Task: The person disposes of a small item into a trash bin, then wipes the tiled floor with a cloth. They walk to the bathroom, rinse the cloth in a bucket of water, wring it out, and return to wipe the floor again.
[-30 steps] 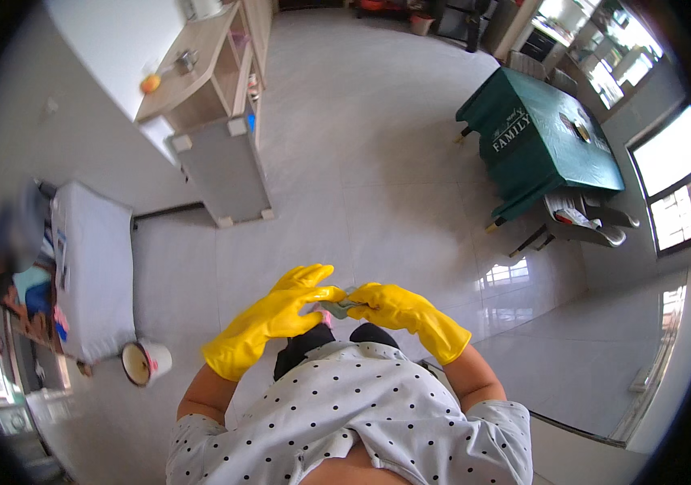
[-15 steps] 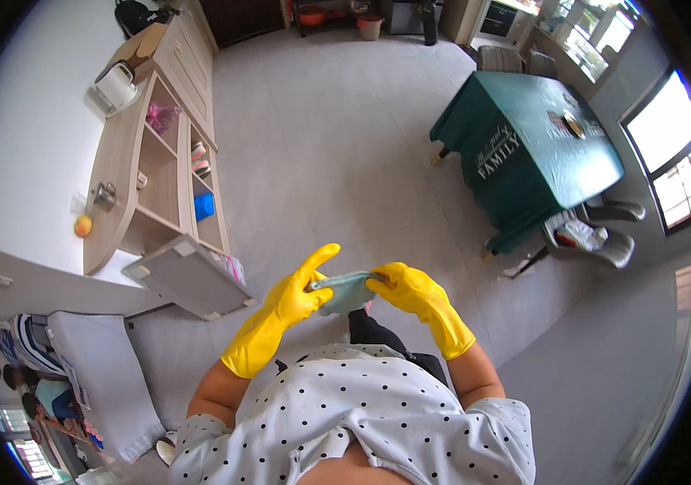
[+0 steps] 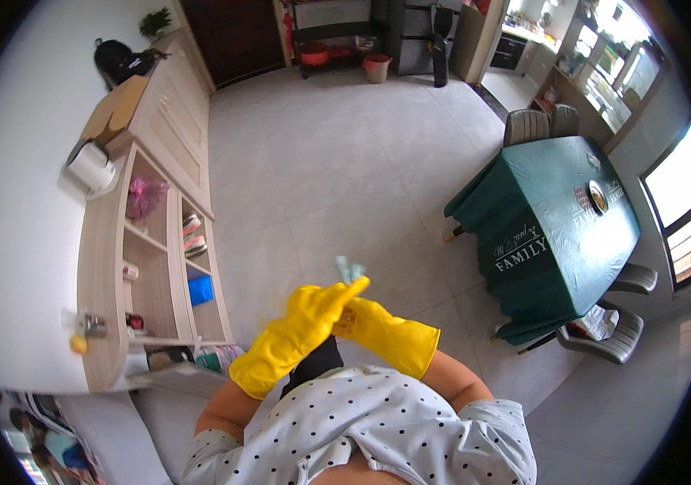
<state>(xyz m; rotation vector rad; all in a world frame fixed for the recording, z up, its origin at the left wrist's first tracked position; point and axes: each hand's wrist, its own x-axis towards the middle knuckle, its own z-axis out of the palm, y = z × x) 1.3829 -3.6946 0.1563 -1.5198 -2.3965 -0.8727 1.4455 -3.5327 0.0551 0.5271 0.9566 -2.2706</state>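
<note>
Yellow rubber gloves cover both of my hands, which are brought together in front of my body. A pale blue-green cloth pokes out beyond the fingers, slightly blurred. My left hand is closed on the cloth, with one finger stretched across its top. My right hand is closed too and meets the left, its fingers bent inward around the lower part of the cloth. Most of the cloth is hidden inside the gloves.
On the left, a wooden cabinet with open shelves carries a white kettle, shoes and a blue item. A table with a green cloth stands right, with grey chairs beside it. Grey floor tiles lie ahead.
My hands have come together, and the cloth once stretched between them is bunched up. The view has tilted up, bringing in more of the room's far side.
</note>
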